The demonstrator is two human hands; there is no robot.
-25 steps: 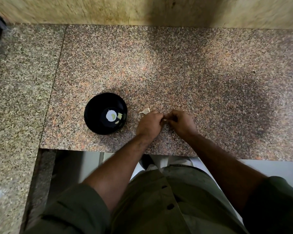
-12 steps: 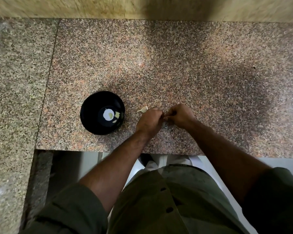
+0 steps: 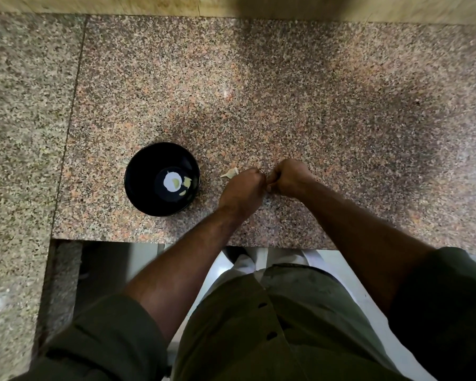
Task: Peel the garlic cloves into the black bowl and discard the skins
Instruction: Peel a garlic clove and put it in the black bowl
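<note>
The black bowl (image 3: 162, 179) is round, glossy and dark inside, and it stands upright on the speckled pinkish granite tabletop (image 3: 286, 92). At its bottom lie a few small pale yellow-green peeled garlic cloves (image 3: 187, 182), next to a bright white round patch that may be a reflection or a mark; which one cannot be told.

To the right of the bowl, the left hand (image 3: 241, 192) and the right hand (image 3: 287, 177) meet knuckle to knuckle just above the tabletop. Both have their fingers (image 3: 254, 174) curled tightly inward, the tips of one hand touching those of the other, as if pinching something small between them. Whatever they hold is hidden by the fingers, so it cannot be told whether it is a clove or a skin.

A single scrap of pale, papery garlic skin (image 3: 230, 173) lies on the tabletop between the bowl and the left hand, just beside the left knuckles and a short way from the bowl's right rim. It looks cream-coloured, thin and pointed at one end.

Both bare forearms reach in from below the bowl, out of rolled olive-green sleeves (image 3: 102, 339). Behind the bowl the tabletop ends at a yellowish wall (image 3: 286, 6). Left of the bowl runs a seam where a greyer slab (image 3: 19, 133) adjoins.

No writing, label or brand can be read anywhere.
</note>
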